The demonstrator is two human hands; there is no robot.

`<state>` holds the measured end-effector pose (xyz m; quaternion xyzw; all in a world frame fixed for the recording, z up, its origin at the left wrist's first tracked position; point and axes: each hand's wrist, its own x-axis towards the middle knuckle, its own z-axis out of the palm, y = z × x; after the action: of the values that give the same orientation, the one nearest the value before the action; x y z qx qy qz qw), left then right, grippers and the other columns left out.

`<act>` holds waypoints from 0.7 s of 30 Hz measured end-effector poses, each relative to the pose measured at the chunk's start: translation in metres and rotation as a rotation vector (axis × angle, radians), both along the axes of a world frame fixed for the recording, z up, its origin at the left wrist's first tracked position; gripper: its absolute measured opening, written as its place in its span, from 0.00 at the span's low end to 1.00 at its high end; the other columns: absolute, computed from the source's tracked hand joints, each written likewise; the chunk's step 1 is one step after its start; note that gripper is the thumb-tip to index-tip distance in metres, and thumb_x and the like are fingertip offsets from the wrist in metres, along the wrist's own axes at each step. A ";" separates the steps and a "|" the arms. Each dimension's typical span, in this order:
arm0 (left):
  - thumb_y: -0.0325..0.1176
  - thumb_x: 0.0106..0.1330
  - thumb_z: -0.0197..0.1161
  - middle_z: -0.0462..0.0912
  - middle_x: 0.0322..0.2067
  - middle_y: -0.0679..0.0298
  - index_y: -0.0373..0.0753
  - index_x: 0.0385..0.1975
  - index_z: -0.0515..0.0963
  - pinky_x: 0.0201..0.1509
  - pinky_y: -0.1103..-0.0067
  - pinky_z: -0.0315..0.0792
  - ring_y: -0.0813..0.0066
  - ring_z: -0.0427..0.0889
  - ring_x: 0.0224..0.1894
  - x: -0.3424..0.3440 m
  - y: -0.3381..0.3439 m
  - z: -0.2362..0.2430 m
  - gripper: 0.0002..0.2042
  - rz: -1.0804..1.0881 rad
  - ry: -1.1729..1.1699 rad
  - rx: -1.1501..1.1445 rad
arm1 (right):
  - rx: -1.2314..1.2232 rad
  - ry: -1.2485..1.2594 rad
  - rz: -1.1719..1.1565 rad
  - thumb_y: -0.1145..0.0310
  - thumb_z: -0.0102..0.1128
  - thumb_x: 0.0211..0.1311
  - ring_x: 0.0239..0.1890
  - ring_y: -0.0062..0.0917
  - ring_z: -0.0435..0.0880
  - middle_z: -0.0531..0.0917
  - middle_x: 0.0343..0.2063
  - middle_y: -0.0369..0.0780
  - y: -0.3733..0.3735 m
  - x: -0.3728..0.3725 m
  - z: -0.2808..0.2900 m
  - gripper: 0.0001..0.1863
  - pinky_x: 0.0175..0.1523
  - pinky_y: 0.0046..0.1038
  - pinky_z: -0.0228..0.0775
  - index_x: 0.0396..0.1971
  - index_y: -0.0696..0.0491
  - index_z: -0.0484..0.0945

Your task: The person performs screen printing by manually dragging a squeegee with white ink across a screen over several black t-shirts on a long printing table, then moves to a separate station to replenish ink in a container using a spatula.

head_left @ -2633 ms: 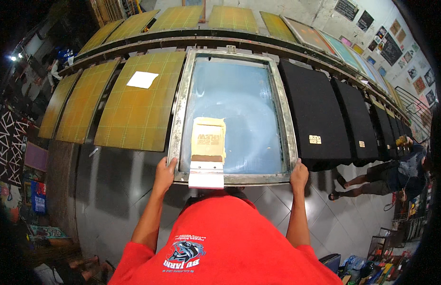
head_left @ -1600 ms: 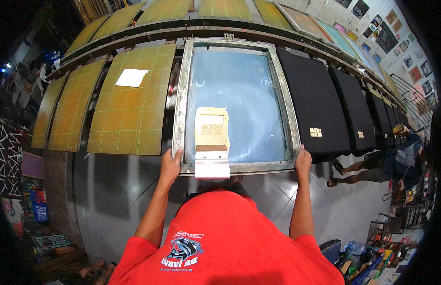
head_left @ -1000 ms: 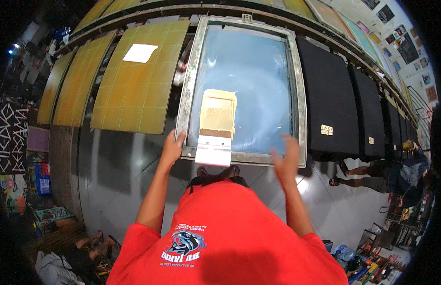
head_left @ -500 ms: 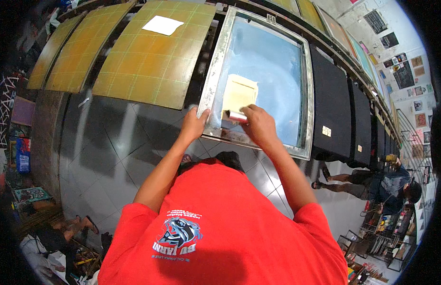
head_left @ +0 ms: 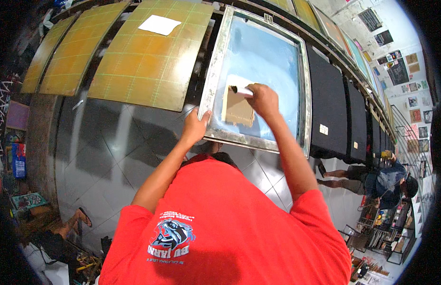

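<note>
With the left hand (head_left: 195, 127), clasped a metal-framed screen (head_left: 214, 66) by its left edge, just above the lower left corner; over a tan patch (head_left: 240, 111) toward that corner, gripped a squeegee (head_left: 242, 91) in the right hand (head_left: 265, 101), left of black cloth (head_left: 328, 95).

Screen mesh (head_left: 277, 54): pale blue; screen frame (head_left: 212, 76): mottled grey; platen (head_left: 149, 61): ochre, green gridlines; black cloth (head_left: 327, 90): cream print; T-shirt (head_left: 244, 204): red.

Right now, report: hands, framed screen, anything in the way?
Left hand gripping grey metal frame around rectangular blue screen. Right hand holding pale bar-shaped squeegee at tan patch. Right hand covers squeegee's right end.
</note>
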<state>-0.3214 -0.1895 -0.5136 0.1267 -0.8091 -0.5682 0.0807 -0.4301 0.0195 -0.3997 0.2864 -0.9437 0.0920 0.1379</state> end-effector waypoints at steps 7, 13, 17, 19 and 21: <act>0.40 0.65 0.58 0.81 0.36 0.42 0.26 0.41 0.76 0.45 0.65 0.73 0.48 0.82 0.41 0.008 0.003 0.030 0.19 0.037 -0.012 -0.057 | 0.124 -0.301 0.002 0.64 0.69 0.41 0.31 0.42 0.83 0.83 0.25 0.45 0.003 0.044 0.036 0.14 0.36 0.41 0.75 0.32 0.48 0.83; 0.42 0.65 0.58 0.81 0.35 0.39 0.24 0.38 0.76 0.43 0.63 0.73 0.42 0.80 0.41 0.002 0.006 0.026 0.21 0.045 -0.025 -0.126 | -0.010 0.000 -0.032 0.68 0.62 0.46 0.34 0.38 0.82 0.83 0.29 0.41 0.004 0.026 0.008 0.08 0.36 0.38 0.74 0.30 0.49 0.81; 0.42 0.65 0.58 0.80 0.36 0.39 0.24 0.39 0.75 0.45 0.63 0.72 0.42 0.80 0.42 0.001 0.001 0.018 0.21 0.005 -0.034 -0.076 | -0.116 0.040 -0.053 0.70 0.62 0.46 0.34 0.36 0.81 0.82 0.29 0.39 0.001 0.060 0.011 0.08 0.36 0.36 0.74 0.30 0.49 0.80; 0.42 0.65 0.58 0.80 0.36 0.39 0.24 0.39 0.75 0.45 0.64 0.72 0.43 0.80 0.42 0.006 -0.001 0.024 0.20 0.007 -0.029 -0.043 | -0.084 0.006 -0.047 0.70 0.63 0.45 0.33 0.36 0.81 0.82 0.28 0.40 0.002 0.088 0.010 0.09 0.36 0.37 0.74 0.31 0.50 0.80; 0.41 0.66 0.58 0.81 0.36 0.40 0.25 0.40 0.75 0.46 0.64 0.72 0.44 0.80 0.42 0.008 0.002 0.029 0.19 -0.004 -0.013 0.011 | -0.035 0.012 -0.019 0.72 0.60 0.46 0.32 0.36 0.80 0.81 0.28 0.39 0.004 0.109 -0.010 0.08 0.35 0.37 0.73 0.30 0.51 0.78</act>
<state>-0.3137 -0.1872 -0.4847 0.1292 -0.8068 -0.5718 0.0737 -0.3214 0.0240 -0.4092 0.2757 -0.9437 0.1055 0.1495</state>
